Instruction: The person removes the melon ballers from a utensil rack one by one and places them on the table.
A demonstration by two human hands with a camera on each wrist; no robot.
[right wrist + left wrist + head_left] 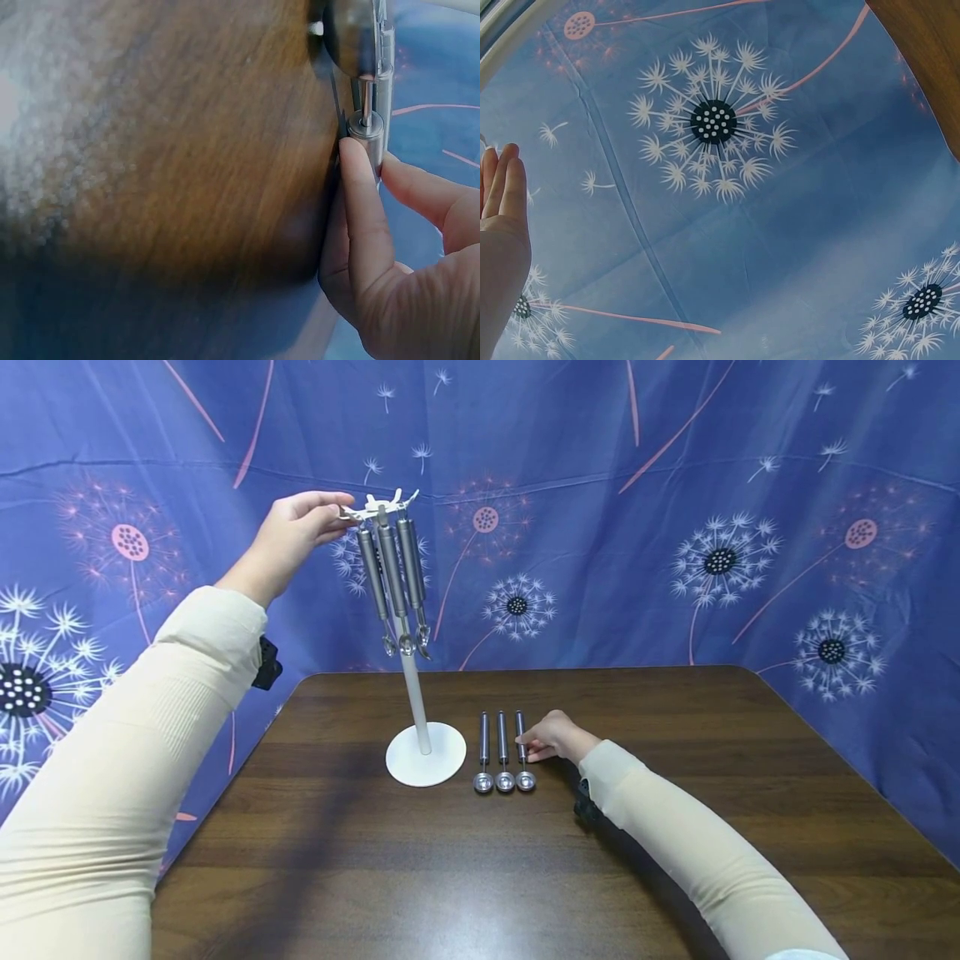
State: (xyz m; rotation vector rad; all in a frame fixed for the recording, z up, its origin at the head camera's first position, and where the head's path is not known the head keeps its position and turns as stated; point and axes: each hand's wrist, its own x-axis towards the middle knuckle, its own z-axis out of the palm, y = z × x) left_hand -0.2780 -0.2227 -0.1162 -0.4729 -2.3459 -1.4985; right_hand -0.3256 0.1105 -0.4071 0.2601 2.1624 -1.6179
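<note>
A white stand [414, 693] with a round base holds several metal spoons [390, 568], hanging by their grey handles from its top hooks. At the top, my left hand [303, 527] pinches one of the hook arms; in the left wrist view this hand [502, 240] shows only at the left edge. Three metal spoons with round bowls lie side by side on the table. My right hand [553, 737] pinches the handle of the rightmost spoon [526, 782]. The right wrist view has thumb and fingers either side of the handle [366, 129], below the bowl.
The brown wooden table [337, 860] spans the view below the stand. Behind it hangs a blue curtain [585, 527] with a dandelion print. The left [503, 782] and middle lying spoons sit close beside the gripped one, right of the stand's base [408, 770].
</note>
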